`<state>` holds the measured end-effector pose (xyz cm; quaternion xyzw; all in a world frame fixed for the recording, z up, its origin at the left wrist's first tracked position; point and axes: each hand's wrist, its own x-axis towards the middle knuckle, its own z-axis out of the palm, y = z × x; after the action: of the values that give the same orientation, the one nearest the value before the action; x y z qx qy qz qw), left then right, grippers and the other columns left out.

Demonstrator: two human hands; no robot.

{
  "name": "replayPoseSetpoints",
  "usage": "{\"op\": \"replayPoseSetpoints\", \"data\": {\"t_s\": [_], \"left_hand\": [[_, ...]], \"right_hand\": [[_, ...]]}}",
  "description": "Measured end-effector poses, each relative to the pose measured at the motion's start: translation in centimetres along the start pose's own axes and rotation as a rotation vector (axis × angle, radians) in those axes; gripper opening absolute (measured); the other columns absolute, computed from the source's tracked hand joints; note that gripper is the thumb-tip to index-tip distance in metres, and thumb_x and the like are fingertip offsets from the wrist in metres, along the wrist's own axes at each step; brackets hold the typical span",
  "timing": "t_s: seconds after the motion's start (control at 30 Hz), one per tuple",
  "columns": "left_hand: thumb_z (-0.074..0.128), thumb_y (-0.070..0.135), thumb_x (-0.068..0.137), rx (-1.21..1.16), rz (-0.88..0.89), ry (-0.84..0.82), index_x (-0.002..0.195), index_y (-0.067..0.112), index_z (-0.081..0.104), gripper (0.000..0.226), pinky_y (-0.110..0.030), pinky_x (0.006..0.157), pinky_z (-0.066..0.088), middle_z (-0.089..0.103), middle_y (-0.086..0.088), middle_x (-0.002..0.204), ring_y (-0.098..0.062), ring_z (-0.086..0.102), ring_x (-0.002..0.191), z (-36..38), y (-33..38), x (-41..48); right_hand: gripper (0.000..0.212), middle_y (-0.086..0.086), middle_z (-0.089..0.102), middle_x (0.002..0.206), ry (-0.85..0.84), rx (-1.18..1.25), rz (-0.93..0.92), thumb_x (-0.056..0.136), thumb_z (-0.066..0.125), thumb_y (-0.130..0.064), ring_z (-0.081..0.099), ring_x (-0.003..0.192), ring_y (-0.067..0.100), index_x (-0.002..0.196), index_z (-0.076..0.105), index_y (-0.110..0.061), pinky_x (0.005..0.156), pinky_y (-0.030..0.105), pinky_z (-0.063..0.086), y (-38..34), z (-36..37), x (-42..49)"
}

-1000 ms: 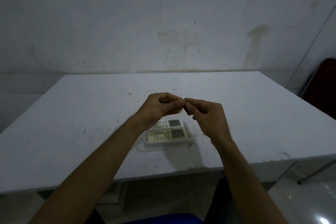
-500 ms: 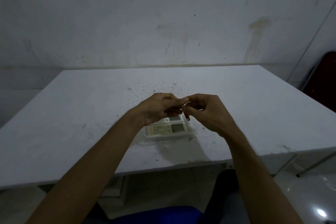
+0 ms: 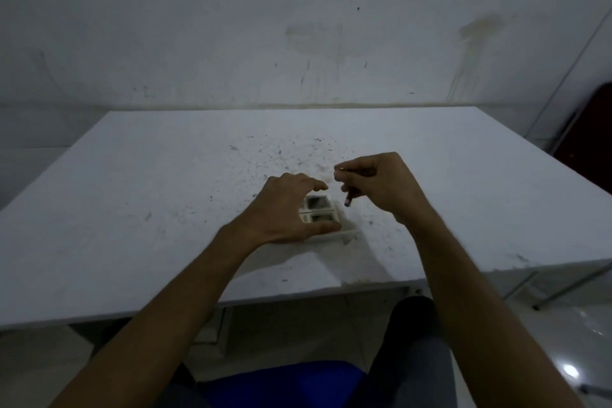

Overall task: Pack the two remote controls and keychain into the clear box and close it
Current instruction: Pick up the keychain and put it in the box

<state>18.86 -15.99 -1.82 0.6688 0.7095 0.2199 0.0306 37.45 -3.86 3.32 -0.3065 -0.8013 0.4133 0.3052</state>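
Two pale remote controls lie side by side in the clear box near the table's front middle; only their screen ends show. My left hand is spread over the box, fingers at its far side and thumb along its near rim, and hides most of the remotes. My right hand hovers just right of and above the box, pinching the small keychain, whose ring shows at the fingertips and whose end dangles below. No lid is visible.
The white table is speckled with dark marks and ends in a front edge close to my lap. A dark red chair stands at the right beside the wall. A blue seat lies below.
My hands were joined above the box on the keychain. They have separated: the left dropped onto the box, the right drew off to the right with the keychain.
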Motion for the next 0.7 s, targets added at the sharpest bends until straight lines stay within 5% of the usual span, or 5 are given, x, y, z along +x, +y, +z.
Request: {"op": "replayPoseSetpoints", "data": {"t_s": [0.1,0.23,0.47,0.6,0.7], "left_hand": [[0.040,0.104,0.063,0.049,-0.007,-0.002,0.139,0.034,0.056,0.105,-0.042,0.105,0.032,0.061,0.008,0.142,-0.017,0.053,0.126,0.0,-0.3,-0.1],[0.047,0.104,0.058,0.080,0.032,0.003,0.134,0.035,0.057,0.103,-0.032,0.092,0.031,0.063,0.010,0.132,-0.011,0.054,0.111,0.4,-0.8,-0.7],[0.047,0.102,0.062,0.081,0.062,0.016,0.127,0.034,0.064,0.096,-0.033,0.092,0.035,0.065,0.012,0.125,-0.011,0.054,0.107,0.1,-0.6,-0.8],[0.043,0.103,0.062,0.080,0.044,0.013,0.130,0.033,0.064,0.100,-0.033,0.094,0.033,0.064,0.011,0.130,-0.012,0.054,0.113,0.0,-0.4,-1.0],[0.043,0.103,0.062,0.083,0.034,0.000,0.132,0.033,0.062,0.100,-0.034,0.096,0.034,0.063,0.011,0.131,-0.012,0.052,0.114,-0.1,-0.4,-1.1]], "right_hand": [[0.018,0.002,0.081,0.081,-0.010,0.067,0.037,0.084,0.083,-0.018,0.079,0.076,0.015,0.101,0.082,-0.013,0.074,0.032,0.064,-0.3,0.0,0.3],[0.014,-0.009,0.078,0.089,-0.093,-0.251,0.011,0.083,0.083,-0.026,0.076,0.068,0.004,0.096,0.082,-0.025,0.068,0.021,0.060,0.0,0.1,0.1],[0.020,-0.012,0.074,0.092,-0.246,-0.574,-0.256,0.083,0.082,-0.023,0.062,0.077,-0.003,0.102,0.081,-0.030,0.072,0.010,0.043,0.6,0.6,-1.0],[0.015,-0.012,0.077,0.097,-0.268,-0.612,-0.223,0.082,0.082,-0.028,0.068,0.087,0.001,0.096,0.081,-0.031,0.089,0.027,0.052,0.8,0.1,-0.5],[0.017,-0.010,0.070,0.129,-0.429,-0.746,-0.209,0.087,0.076,-0.030,0.062,0.120,0.012,0.104,0.080,-0.030,0.111,0.039,0.037,0.6,-0.3,0.0]]}}
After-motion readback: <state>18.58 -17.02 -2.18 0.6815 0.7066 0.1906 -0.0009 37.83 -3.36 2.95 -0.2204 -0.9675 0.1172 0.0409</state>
